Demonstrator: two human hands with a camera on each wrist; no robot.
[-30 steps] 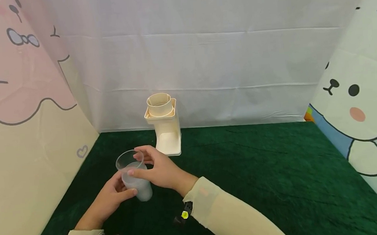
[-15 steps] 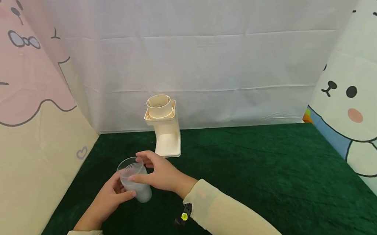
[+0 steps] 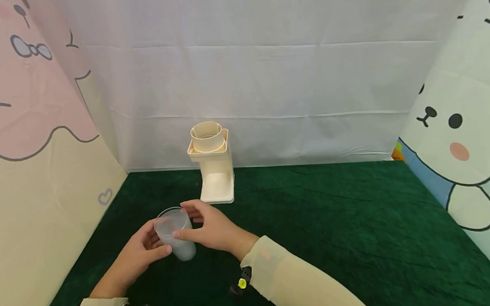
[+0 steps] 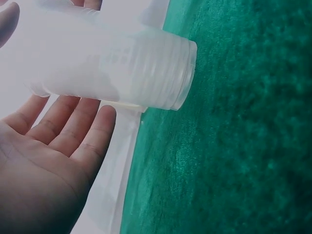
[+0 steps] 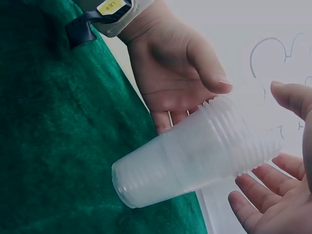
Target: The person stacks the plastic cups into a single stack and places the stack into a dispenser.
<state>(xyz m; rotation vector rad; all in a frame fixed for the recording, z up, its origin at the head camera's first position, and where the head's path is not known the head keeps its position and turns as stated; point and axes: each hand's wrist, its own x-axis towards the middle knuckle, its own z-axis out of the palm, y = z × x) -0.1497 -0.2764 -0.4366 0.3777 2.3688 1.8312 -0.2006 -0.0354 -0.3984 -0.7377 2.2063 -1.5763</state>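
An upright stack of clear plastic cups [image 3: 182, 247] is between my two hands at the left of the green cloth. Its ridged rims show in the right wrist view [image 5: 222, 131]. My left hand [image 3: 138, 252] holds it from the left, fingers behind the wall and thumb in front. From the other side my right hand [image 3: 216, 229] grips it near the rim, its thumb across the front. In the left wrist view the left fingers [image 4: 90, 131] lie along the stack [image 4: 122, 68]. Whether its base rests on the cloth, I cannot tell.
Behind the hands stands a cream plastic holder [image 3: 217, 179] with a round ring on top. Green cloth [image 3: 320, 233] covers the table. A white curtain [image 3: 274, 83] hangs at the back, with cartoon-printed sheets on the left [image 3: 37, 203] and right [image 3: 459, 131].
The uppermost cup has sunk down into the stack, so the rim sits lower. My right hand has come down with it; the left hand has shifted slightly left.
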